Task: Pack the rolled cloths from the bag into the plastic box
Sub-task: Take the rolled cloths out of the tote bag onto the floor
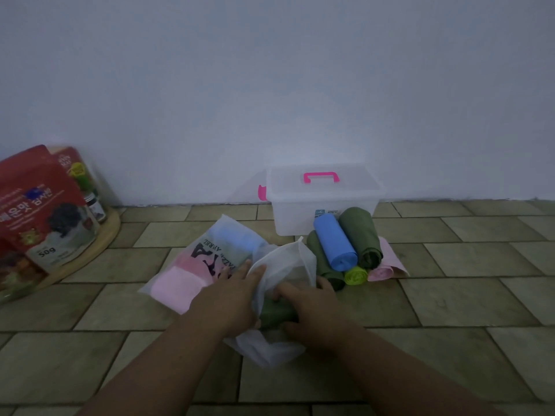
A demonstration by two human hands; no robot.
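Both hands at the bag, one green roll in grip.

Right hand [312, 310] curled round dark green rolled cloth [277, 314] inside translucent white mesh bag [285, 265]; left hand [231, 298] flat, fingers extended, pressing bag's edge. Rolled cloths heap [345, 250] beside lidded clear plastic box with pink handle [300, 211], against the wall.

Head view. Both hands work at a translucent white bag [285, 265] on the tiled floor [450, 295]: the left hand [231, 298] lies flat on the bag, and the right hand [312, 307] grips a dark green rolled cloth [274, 315] at its mouth. A printed bag [207, 259] of pink and blue cloths lies just left. Beyond, a closed plastic box [318, 202] with a pink handle [320, 177] stands by the wall, with 5 rolled cloths [336, 244] piled before it.
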